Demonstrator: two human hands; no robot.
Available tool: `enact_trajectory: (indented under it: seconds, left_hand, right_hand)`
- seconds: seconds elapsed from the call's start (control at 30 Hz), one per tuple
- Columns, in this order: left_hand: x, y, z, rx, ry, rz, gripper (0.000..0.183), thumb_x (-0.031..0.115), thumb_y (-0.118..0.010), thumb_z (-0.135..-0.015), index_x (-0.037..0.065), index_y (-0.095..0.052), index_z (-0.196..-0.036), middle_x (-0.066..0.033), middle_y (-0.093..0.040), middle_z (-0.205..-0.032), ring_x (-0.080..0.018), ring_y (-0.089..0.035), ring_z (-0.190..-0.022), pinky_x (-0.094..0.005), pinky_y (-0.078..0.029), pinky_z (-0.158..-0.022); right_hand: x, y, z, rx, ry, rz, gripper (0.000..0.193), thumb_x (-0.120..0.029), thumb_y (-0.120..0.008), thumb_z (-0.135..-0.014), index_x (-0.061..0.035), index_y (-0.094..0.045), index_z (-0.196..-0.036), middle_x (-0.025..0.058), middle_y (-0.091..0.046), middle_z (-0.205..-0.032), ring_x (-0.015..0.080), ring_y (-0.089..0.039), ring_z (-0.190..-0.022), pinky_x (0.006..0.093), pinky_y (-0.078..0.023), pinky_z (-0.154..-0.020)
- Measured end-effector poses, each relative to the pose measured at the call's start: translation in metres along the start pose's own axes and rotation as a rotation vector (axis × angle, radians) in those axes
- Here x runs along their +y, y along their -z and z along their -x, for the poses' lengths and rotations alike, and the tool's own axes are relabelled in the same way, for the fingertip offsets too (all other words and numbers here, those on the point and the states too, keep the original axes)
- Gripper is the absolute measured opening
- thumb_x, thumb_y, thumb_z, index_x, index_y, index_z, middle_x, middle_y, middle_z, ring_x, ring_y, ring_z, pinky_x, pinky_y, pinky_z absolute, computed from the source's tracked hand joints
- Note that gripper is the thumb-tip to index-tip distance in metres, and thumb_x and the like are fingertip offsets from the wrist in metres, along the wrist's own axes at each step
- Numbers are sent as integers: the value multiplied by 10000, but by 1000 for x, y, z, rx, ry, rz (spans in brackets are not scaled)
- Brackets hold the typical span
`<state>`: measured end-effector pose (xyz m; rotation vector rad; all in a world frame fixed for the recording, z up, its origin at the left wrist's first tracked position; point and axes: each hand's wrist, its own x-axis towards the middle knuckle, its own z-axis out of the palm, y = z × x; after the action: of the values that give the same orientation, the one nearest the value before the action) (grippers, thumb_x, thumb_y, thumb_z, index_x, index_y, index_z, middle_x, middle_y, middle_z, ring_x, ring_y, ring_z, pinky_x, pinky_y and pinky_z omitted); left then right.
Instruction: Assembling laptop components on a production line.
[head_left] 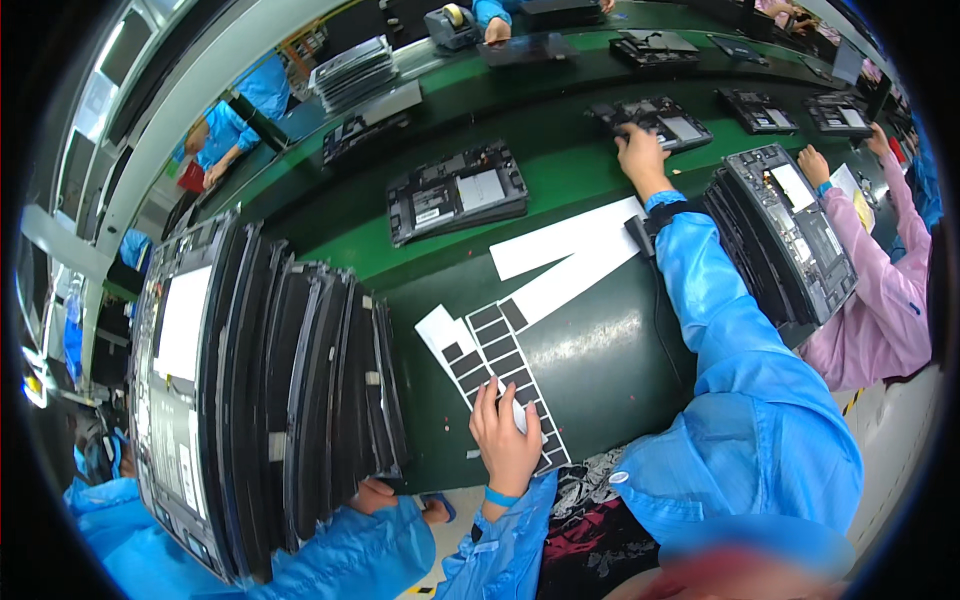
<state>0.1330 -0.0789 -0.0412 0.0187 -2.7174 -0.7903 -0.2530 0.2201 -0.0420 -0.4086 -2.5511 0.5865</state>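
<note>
My left hand lies over a white sheet of black rectangular stickers, fingers apart on its lower part. A small white piece shows beside its thumb side; whether it is held I cannot tell. On the far side, my right arm stretches across the green bench. My right hand is closed at the near edge of an open laptop base with its inner parts showing; some fingertips are hidden. Between the hands, long blank white strips spread out in a V from the sticker sheet.
A tall stack of laptop bases stands at my left, another stack at my right. More bases lie along the green line. A black cable crosses the bench. Co-workers sit at the left, right and far side.
</note>
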Motion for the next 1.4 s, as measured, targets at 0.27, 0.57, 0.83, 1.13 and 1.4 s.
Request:
enact_trajectory:
  seconds: [0.27,0.57,0.83,1.13,1.4]
  left_hand:
    - [-2,0,-2,56,-12,49,322,139,-645,-836,9,-616,-1129,-188,-492,-1333,-391,-427,-1261,-466,-322,-1049]
    - [61,40,-5,-403,373,1323,588,54,-538,-934,-58,-257,-1438,-205,-348,-1471,-281,-359,-1370,-382,-282,-1124]
    - [71,-68,-75,-148,725,1623,259,126,-475,-989,9,-473,-1221,-137,-598,-1163,-229,-621,-1044,-376,-533,-879]
    - [31,-1,-44,-507,656,1405,300,105,-521,-967,-38,-529,-1229,-108,-637,-1152,-186,-644,-993,-362,-546,-859]
    - [44,23,-58,-481,312,-98,282,221,-642,-890,-23,-627,-1030,-164,-676,-923,-298,-662,-828,-357,-513,-752]
  right_hand:
    - [-43,108,74,-54,310,-422,253,-198,-689,-839,-46,-679,-1041,188,-682,-918,362,-660,-895,400,-516,-773]
    - [-21,158,227,-192,674,-270,222,-137,-694,-832,-58,-628,-1029,147,-677,-1031,427,-576,-1103,466,-476,-897]
    - [-19,174,289,-538,547,-475,438,-152,-720,-805,-56,-582,-1209,179,-604,-1220,403,-506,-1227,456,-442,-978]
    - [71,172,225,-238,133,-887,386,-91,-560,-942,22,-492,-1304,187,-471,-1406,239,-430,-1312,345,-312,-1092]
    - [61,188,253,-302,242,-406,306,-1,-556,-907,26,-575,-1211,195,-569,-1302,251,-492,-1255,361,-356,-1072]
